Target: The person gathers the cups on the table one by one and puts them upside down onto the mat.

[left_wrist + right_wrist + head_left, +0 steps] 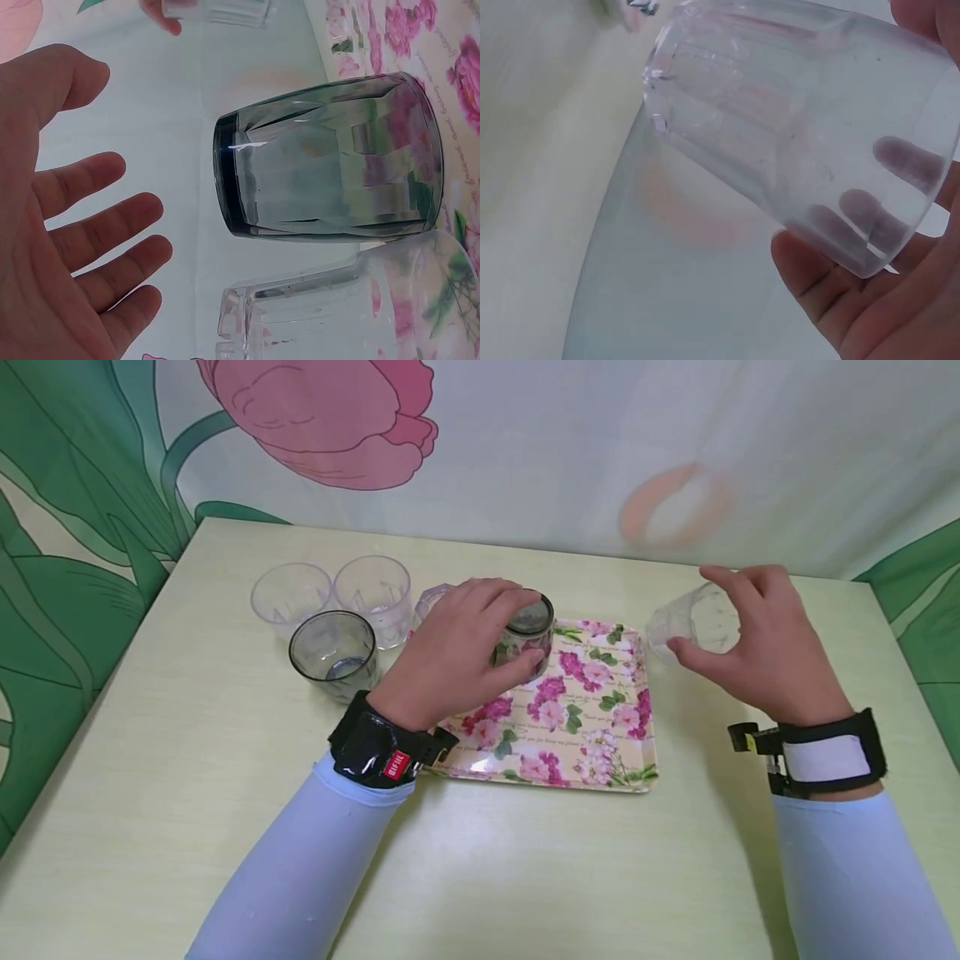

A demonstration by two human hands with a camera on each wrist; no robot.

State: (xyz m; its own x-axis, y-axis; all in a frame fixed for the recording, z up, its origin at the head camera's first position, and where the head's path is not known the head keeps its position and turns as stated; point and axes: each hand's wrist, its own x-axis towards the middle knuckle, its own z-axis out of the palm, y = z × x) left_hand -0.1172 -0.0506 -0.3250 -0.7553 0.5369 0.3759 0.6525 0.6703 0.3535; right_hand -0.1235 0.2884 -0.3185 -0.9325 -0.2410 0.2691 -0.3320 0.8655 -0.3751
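Note:
My left hand [453, 660] hovers beside a grey-tinted glass [531, 620] that stands upside down on the flowered tray [551, 747]. In the left wrist view a gap shows between its spread fingers [112, 225] and the grey glass [330, 161]. A clear glass [315, 315], also upside down, stands close by on the tray and is mostly hidden behind the left hand in the head view. Right of the tray, my right hand [776, 643] grips a clear glass [678, 625] near its rim, thumb on one side and fingers on the other. This glass is tilted, its base toward the tray.
Two clear glasses [292, 597] [375, 597] and a grey-tinted glass [333, 652] stand mouth up in a group left of the tray. A curtain [540, 460] with printed flowers and leaves hangs behind the table's back edge [600, 557].

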